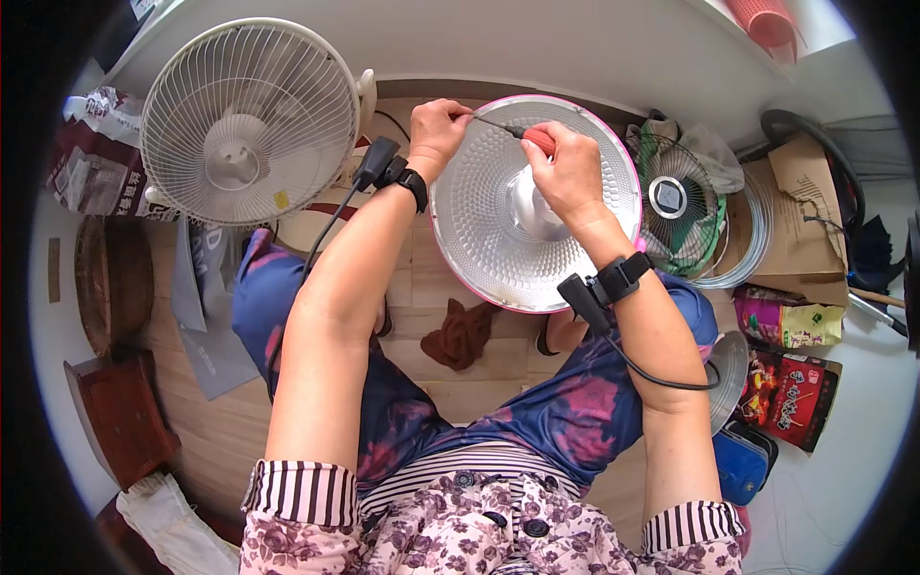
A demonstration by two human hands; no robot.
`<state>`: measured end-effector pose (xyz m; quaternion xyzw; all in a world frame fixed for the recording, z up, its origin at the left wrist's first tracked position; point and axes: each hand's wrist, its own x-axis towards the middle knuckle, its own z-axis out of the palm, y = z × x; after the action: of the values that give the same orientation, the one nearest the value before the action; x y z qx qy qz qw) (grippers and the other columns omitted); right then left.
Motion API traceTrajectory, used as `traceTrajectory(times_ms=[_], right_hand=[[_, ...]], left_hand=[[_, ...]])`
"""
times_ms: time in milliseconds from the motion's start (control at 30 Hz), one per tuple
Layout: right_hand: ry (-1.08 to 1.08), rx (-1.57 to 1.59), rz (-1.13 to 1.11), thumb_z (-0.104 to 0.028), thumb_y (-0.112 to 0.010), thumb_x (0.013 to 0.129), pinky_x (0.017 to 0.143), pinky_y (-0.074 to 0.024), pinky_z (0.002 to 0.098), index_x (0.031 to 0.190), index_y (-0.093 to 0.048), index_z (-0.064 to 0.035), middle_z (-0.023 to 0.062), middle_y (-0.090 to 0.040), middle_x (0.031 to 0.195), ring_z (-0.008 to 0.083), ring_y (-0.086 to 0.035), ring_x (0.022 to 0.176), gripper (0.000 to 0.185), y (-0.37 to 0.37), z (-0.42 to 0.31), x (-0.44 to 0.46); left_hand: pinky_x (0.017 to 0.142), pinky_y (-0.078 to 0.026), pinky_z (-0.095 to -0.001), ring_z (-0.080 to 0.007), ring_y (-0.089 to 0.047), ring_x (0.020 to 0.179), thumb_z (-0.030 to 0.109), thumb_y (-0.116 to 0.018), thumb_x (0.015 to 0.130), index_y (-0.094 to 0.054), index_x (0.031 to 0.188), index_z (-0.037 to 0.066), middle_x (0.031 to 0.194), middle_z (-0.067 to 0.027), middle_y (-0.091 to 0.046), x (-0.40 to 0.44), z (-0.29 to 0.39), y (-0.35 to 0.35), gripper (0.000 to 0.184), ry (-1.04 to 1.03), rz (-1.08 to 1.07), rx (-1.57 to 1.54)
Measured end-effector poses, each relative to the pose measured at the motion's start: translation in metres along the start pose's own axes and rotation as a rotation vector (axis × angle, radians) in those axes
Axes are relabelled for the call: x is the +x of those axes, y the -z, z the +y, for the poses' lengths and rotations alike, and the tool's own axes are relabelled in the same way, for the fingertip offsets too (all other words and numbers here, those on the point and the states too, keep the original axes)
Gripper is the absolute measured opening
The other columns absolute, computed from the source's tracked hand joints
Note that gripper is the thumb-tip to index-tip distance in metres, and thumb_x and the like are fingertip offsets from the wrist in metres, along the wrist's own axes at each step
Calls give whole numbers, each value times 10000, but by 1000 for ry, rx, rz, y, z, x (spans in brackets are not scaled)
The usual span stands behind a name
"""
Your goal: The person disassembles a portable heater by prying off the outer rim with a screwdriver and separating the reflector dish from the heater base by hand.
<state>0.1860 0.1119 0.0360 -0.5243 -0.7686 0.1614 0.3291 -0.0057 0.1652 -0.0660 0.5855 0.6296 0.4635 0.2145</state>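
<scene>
- on the maroon rice-style bag [101, 172] over to my left, white Chinese characters run down one side; I make them out as 丝苗香, with smaller print blurred;
- on the grey bag [216, 350] below it, pale capitals, partly hidden; one looks like a D;
- on the red-and-black box [788, 395] at right, big white characters, the top one seemingly 手;
- on the purple-and-yellow packet [781, 316], lettering too blurred to read;
- on the white fan [233, 165], a yellow sticker [281, 199], its print too small.

Left of my left hand [438, 132]: white fan [233, 165] | behind my right hand [572, 177]: silver dish [489, 206] | ahead: wall [565, 57] | I can pass between my knees [273, 299], over brown cloth [460, 333]
</scene>
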Motion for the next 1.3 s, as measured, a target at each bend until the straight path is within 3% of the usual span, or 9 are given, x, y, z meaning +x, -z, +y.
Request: traceTrajectory(times_ms=[867,967,1067,1300], right_hand=[[36,-37,-6,-180,-673,799,706,-525,422,874,-637,-20,181,-667,795,354,-655,760,181,-8,-2,-3],[128,-110,-6,-182,-655,819,668,-521,423,865,-611,-24,161,-663,794,342,-651,722,170,-11,-2,-6],[224,-143,-20,-157,-650,825,641,-516,412,937,-635,-21,163,-656,774,338,-645,694,177,-13,-9,-10],[377,-401,-67,-141,-590,850,560,-510,374,981,-607,-20,130,-628,716,286,-636,614,180,-17,-21,-16]], left_hand=[[693,-529,-323,-254,-668,707,131,-720,715,-731,786,80,772,-115,-684,1,-2,-2,88,18,4,9],[694,-529,-324,-254,-668,708,127,-721,714,-730,786,77,775,-114,-684,1,-3,-3,88,23,2,5],[658,-529,-276,-177,-675,681,114,-723,737,-731,831,50,771,-99,-703,1,-5,-3,114,-21,-1,38],[671,-532,-271,-168,-671,680,113,-736,726,-734,823,54,778,-92,-706,2,-6,-2,113,-5,-26,22]])
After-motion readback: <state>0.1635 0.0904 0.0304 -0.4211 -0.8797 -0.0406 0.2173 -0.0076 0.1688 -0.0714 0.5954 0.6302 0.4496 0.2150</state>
